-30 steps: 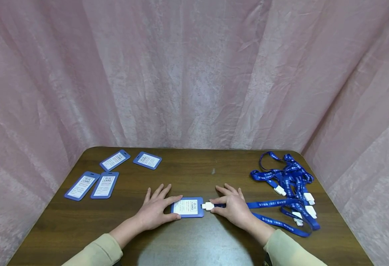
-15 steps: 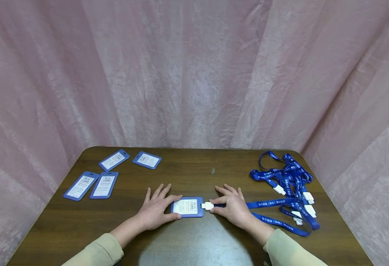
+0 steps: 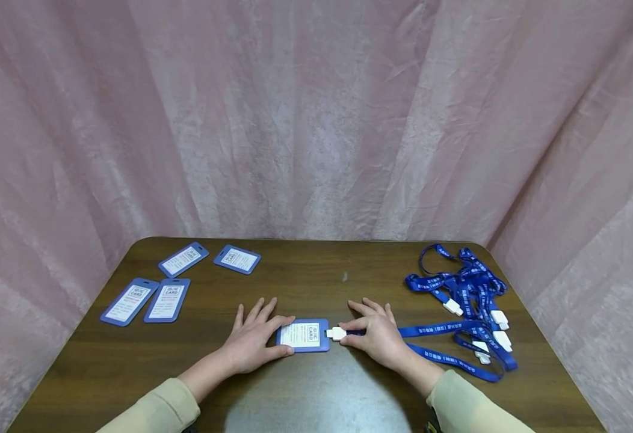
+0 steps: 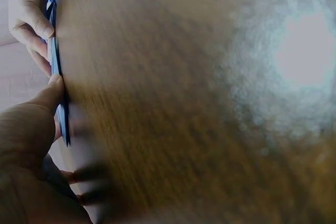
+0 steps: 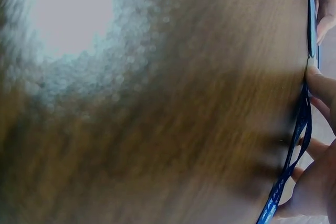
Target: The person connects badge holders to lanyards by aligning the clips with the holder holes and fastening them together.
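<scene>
A blue badge holder [image 3: 301,335] with a white ID card lies flat on the table, its slotted end to the right. My left hand [image 3: 248,344] holds its left end by the long edges, between thumb and index finger. My right hand [image 3: 378,338] pinches the white clip [image 3: 336,334] of a blue lanyard [image 3: 441,329] with thumb and index finger. The clip's tip is at the holder's slotted end; whether it is hooked in the slot I cannot tell. In the left wrist view the badge holder [image 4: 64,121] shows edge-on beside the left thumb.
Several more blue badge holders [image 3: 167,300] lie at the left and back left of the brown table [image 3: 316,397]. A tangled heap of blue lanyards [image 3: 476,282] with white clips lies at the right. A pink curtain [image 3: 305,120] hangs behind the table.
The head view has shifted slightly, so everything sits a little further left and up. Both hands keep their hold on the badge holder and the lanyard clip.
</scene>
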